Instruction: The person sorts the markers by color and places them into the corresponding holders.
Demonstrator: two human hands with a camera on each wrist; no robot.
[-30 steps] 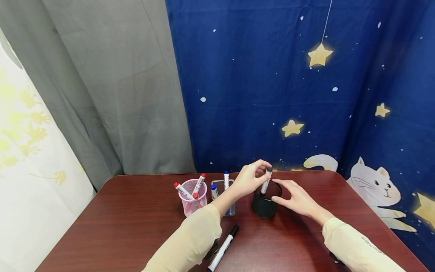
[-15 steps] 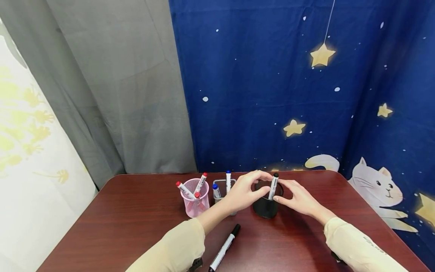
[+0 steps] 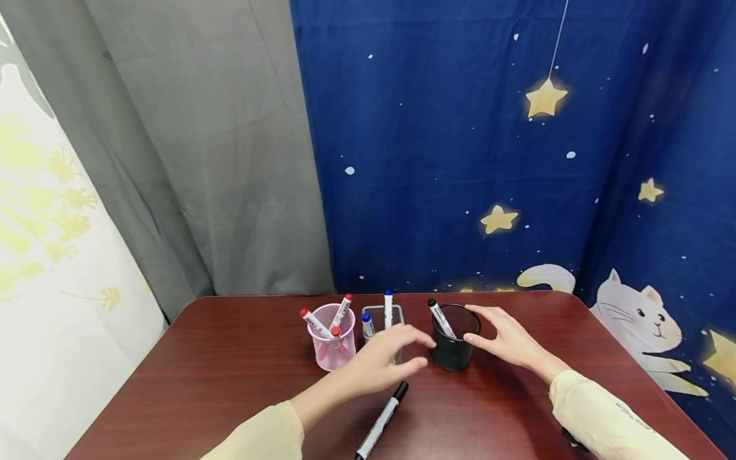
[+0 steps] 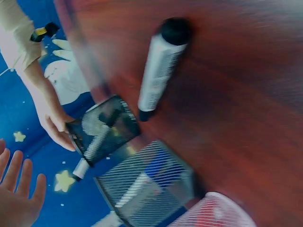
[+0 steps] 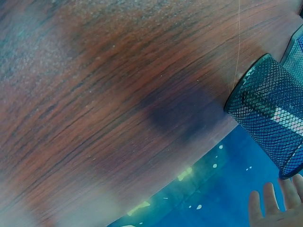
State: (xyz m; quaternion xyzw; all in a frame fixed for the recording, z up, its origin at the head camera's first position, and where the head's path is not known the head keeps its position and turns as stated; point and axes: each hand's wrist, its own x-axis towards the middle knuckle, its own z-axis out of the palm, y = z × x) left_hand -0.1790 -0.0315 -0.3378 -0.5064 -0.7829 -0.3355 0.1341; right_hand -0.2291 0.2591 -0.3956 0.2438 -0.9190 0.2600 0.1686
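In the head view my left hand [image 3: 385, 358] hangs over the table with relaxed, parted fingers, just left of a black mesh pen holder [image 3: 452, 355]; it holds nothing. A black-capped whiteboard marker [image 3: 442, 320] stands in that holder, cap up and leaning left. At the holder's right side, my right hand [image 3: 506, 338] touches the rim, thumb at the near edge and forefinger at the far edge. The right wrist view shows its extended fingers [image 5: 269, 198] at the holder's rim. Another black-capped marker [image 4: 158, 71] lies on the table, below my left hand in the head view.
A pink mesh pen holder [image 3: 332, 352] with red-capped markers stands at the left. Between it and the black holder is a grey mesh holder [image 4: 151, 194] with blue-capped markers, partly behind my left hand in the head view. The table's far edge meets a blue curtain [image 3: 414, 191].
My left hand has let go of the marker inside the black holder and drawn back left and towards me. The marker has tipped to lean left. My right hand has stayed at the rim.
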